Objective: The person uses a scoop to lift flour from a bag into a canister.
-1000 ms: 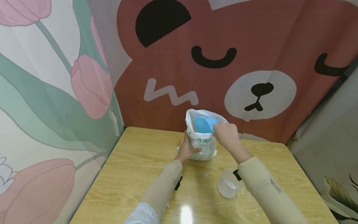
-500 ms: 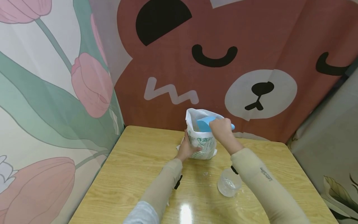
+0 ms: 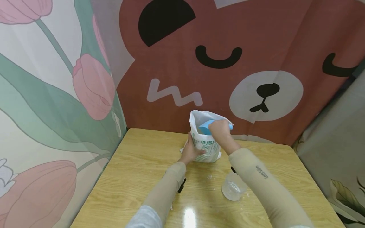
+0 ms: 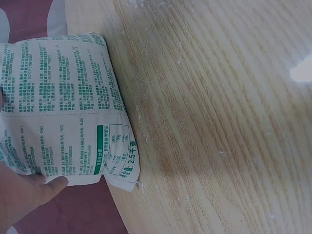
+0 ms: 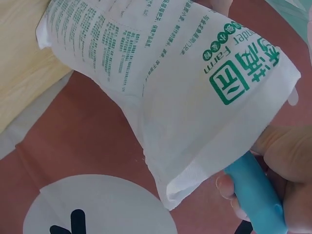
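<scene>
A white flour bag with green print [image 3: 209,148] stands upright on the table, its top gaping. My left hand [image 3: 191,152] grips its lower left side, the thumb across the front. In the left wrist view that hand [image 4: 24,195] shows at the bag's edge, partly out of frame. My right hand [image 3: 221,131], at the bag's mouth, holds a light blue scoop [image 3: 204,128]. The fingers wrap its handle [image 5: 256,195] in the right wrist view. The scoop's front end is inside the bag, where its load is hidden.
Near my right forearm stands a clear round container [image 3: 232,190], partly covered by the sleeve. White specks [image 3: 210,177] lie on the wooden table [image 3: 151,152]. Behind the table's far edge hangs a curtain [image 3: 165,117] with a bear print.
My right hand and the scoop first rose a little with the handle swinging right, then slid left and deeper into the bag. The left hand keeps its hold on the bag.
</scene>
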The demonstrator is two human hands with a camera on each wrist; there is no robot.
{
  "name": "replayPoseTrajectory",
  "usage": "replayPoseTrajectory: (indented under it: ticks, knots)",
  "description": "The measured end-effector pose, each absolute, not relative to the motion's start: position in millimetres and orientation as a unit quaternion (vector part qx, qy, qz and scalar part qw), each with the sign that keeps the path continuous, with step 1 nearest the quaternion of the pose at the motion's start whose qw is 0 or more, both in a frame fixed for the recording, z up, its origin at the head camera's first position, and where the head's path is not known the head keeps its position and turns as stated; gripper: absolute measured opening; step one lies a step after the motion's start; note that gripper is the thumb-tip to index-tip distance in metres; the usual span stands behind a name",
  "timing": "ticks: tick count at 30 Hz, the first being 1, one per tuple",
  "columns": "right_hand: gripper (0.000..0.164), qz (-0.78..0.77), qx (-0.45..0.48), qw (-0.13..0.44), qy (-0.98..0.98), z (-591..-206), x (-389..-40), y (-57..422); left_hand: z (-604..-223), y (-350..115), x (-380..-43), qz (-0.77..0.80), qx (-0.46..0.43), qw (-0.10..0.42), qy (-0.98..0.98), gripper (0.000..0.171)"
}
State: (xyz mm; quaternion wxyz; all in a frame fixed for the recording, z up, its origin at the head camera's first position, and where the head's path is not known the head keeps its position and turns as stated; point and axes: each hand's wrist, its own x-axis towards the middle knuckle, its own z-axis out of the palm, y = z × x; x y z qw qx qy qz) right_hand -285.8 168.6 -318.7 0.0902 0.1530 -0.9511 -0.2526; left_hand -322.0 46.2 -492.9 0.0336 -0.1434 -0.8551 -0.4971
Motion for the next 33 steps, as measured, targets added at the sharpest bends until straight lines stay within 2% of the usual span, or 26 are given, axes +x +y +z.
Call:
replayPoseTrajectory:
  ticks: [13, 19, 33]
  knots:
    - [0.017, -0.255, 0.195, 0.101, -0.942, -325.4, -288.9, 170.1, -488.9, 46.1, -320.6, -0.489, -0.144, 0.037, -0.86, 0.12]
    - [0.02, -0.238, 0.211, 0.112, -0.942, -332.7, -290.5, 172.1, -488.1, 46.8, -319.4, -0.482, -0.139, 0.036, -0.864, 0.119]
    - [0.017, -0.201, 0.22, 0.087, -0.951, -344.5, -298.6, 174.3, -490.9, 45.6, -319.5, -0.483, -0.141, 0.041, -0.863, 0.117]
